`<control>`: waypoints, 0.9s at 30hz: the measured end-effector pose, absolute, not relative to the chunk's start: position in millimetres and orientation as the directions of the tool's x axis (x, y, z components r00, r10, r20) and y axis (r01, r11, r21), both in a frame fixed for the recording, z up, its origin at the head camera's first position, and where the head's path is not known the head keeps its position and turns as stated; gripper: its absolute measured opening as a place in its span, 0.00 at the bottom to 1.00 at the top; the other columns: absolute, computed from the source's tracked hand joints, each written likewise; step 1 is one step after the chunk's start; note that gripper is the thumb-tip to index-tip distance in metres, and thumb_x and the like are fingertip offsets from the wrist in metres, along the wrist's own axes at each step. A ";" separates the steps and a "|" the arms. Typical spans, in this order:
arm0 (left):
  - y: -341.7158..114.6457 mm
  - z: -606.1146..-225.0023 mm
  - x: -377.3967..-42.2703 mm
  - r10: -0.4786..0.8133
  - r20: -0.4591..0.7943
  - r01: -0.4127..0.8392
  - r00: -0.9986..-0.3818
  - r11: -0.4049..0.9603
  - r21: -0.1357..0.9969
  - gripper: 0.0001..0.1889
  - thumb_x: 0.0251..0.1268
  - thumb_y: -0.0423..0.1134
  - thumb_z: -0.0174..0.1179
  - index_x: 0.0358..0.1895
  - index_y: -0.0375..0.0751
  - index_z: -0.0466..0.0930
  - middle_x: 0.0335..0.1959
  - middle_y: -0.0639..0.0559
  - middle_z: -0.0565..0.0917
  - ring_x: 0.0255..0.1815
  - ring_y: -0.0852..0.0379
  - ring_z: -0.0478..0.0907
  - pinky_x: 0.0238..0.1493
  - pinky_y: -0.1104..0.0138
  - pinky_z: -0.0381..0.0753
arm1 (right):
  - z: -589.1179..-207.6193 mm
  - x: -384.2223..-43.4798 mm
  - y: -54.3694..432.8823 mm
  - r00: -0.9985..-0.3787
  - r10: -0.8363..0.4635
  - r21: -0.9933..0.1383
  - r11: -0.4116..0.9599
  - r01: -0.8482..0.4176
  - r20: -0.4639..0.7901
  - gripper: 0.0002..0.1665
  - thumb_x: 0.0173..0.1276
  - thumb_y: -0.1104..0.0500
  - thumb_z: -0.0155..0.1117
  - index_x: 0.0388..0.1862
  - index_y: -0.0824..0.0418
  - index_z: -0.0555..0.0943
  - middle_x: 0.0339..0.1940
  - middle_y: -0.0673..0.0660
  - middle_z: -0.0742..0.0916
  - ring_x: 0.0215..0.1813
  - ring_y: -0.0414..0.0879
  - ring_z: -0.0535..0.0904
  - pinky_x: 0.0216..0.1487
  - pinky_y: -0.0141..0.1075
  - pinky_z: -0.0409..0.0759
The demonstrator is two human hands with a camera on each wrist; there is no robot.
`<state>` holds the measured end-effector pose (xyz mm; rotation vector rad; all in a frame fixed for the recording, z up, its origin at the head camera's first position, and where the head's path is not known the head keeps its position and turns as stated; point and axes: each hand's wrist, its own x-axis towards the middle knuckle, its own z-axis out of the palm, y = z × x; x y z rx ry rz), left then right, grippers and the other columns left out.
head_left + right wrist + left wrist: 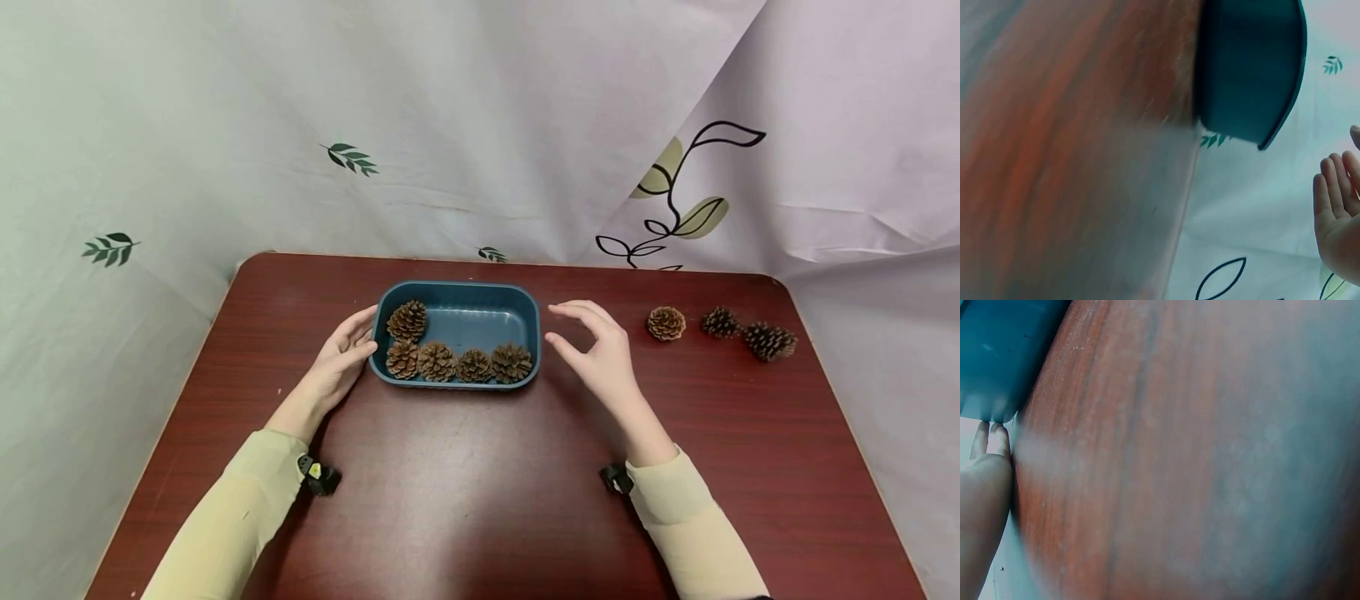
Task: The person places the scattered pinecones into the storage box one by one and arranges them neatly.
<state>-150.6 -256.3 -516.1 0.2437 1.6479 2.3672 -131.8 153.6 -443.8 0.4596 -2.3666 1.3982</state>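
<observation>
A dark blue plastic bin [480, 323] sits near the table's far edge, with several brown pine cones inside. One pine cone [407, 321] is at its back left, and others, including a pine cone [512, 363] in the front right corner, line the front wall. My left hand [341, 358] touches the bin's left end, its thumb at the rim and fingers extended along the outside. Just off the right end is my right hand [600, 350], thumb and fingers spread apart with nothing between them. In the right wrist view, that hand [1338, 212] stands apart from the bin.
On the table's right side lie a lighter pine cone [666, 323] and two darker ones, a small pine cone [720, 322] and a larger pine cone [769, 341]. A pale curtain [480, 125] with leaf prints hangs behind the reddish-brown table [450, 467].
</observation>
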 end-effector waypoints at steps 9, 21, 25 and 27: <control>-255.5 -517.3 -151.2 0.294 0.009 -0.099 -0.956 -0.349 0.932 0.30 0.80 0.21 0.49 0.79 0.45 0.65 0.69 0.63 0.79 0.70 0.67 0.75 0.67 0.75 0.77 | -452.3 -127.7 179.8 -0.897 -0.056 -0.759 0.511 -0.403 0.438 0.23 0.63 0.71 0.79 0.57 0.61 0.89 0.53 0.60 0.91 0.56 0.50 0.85 0.61 0.24 0.77; -255.0 -514.8 -149.8 0.293 0.006 -0.103 -0.956 -0.355 0.929 0.30 0.80 0.21 0.50 0.79 0.46 0.66 0.69 0.63 0.79 0.70 0.66 0.75 0.67 0.75 0.77 | -455.5 -125.9 216.1 -0.895 -0.010 -0.722 0.588 -0.366 0.446 0.25 0.59 0.75 0.80 0.56 0.65 0.89 0.52 0.64 0.90 0.56 0.29 0.79 0.61 0.18 0.71; -255.7 -515.0 -150.1 0.292 -0.006 -0.108 -0.956 -0.336 0.936 0.30 0.81 0.22 0.49 0.80 0.45 0.64 0.69 0.63 0.78 0.70 0.66 0.75 0.67 0.75 0.76 | -455.7 -124.5 228.3 -0.896 -0.004 -0.696 0.628 -0.348 0.444 0.25 0.60 0.74 0.79 0.56 0.63 0.89 0.53 0.64 0.90 0.56 0.32 0.80 0.61 0.15 0.68; -255.9 -515.5 -150.6 0.293 -0.010 -0.110 -0.956 -0.327 0.939 0.30 0.81 0.22 0.49 0.81 0.45 0.64 0.70 0.64 0.78 0.70 0.66 0.74 0.67 0.75 0.76 | -456.4 -124.2 234.6 -0.898 0.003 -0.694 0.635 -0.339 0.441 0.24 0.60 0.73 0.79 0.57 0.63 0.89 0.52 0.64 0.90 0.55 0.28 0.79 0.58 0.15 0.69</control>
